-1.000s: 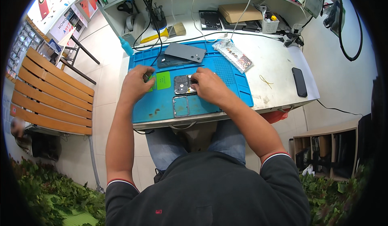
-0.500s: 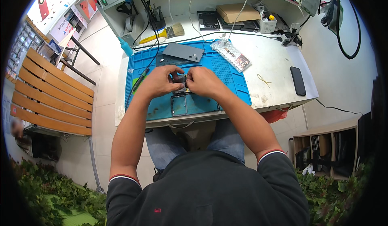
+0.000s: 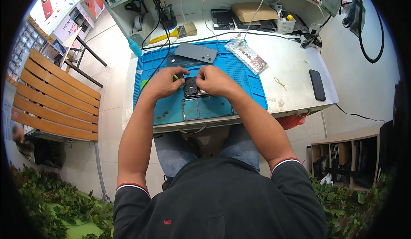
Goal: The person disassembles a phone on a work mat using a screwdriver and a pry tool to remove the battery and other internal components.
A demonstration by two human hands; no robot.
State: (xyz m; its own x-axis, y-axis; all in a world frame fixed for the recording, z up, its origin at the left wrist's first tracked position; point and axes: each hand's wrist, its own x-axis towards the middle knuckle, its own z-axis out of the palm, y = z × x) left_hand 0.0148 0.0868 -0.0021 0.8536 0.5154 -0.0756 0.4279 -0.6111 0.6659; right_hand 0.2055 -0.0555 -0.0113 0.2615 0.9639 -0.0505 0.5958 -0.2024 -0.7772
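The opened phone body [image 3: 191, 87], with a black inner cover at its left end, lies on the blue work mat [image 3: 252, 94] between my hands. My left hand [image 3: 165, 83] is at its left end, thumb and forefinger curved with a gap between them. At the other side my right hand [image 3: 215, 80] has its fingertips pinched together over the phone; whatever they grip is hidden. Nearest me lies a thin rectangular phone frame [image 3: 183, 109], partly under my right forearm. Beyond my hands rests a grey phone back cover [image 3: 195, 53] with camera holes.
A bubble-wrap packet [image 3: 247, 57] overlaps the mat's far right corner. To the right are a yellow rubber band [image 3: 280, 84] and a black phone [image 3: 317, 85]. Dark cables [image 3: 162, 25] hang at the left, near a yellow-handled brush [image 3: 171, 36]. A white basket [image 3: 284, 26] stands at the back.
My left hand has drawn back slightly to the left, its fingers off the phone's middle. The black inner cover now shows between my hands. My right hand stays pinched at the phone.
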